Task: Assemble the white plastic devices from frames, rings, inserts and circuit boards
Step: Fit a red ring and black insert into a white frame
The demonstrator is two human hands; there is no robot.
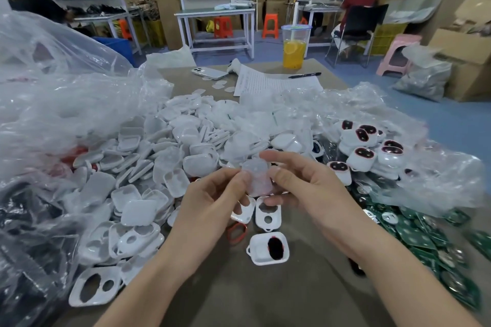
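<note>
Nearest me at 6 o'clock sits one frame (256, 247) with a dark insert (275, 247), and one red ring (237, 232) at its 10. Beyond lie two bare frames (275, 216). Just above them, left grip (210, 202) and right grip (308, 188) pinch one clear insert (256, 178), long axis 12-to-6. I judge the right nearer those frames. The piles (172, 146) are uncountable.

White shells (170, 156) piled mid-tabletop are smooth, glossy plastic. The insert (256, 175) is frosted, half see-through plastic. Bags (66, 87) along the left edge are crinkly clear film, pretty shiny. Boards (414, 233) at the right edge look glossy green. The tabletop (279, 297) itself is matt brown.
</note>
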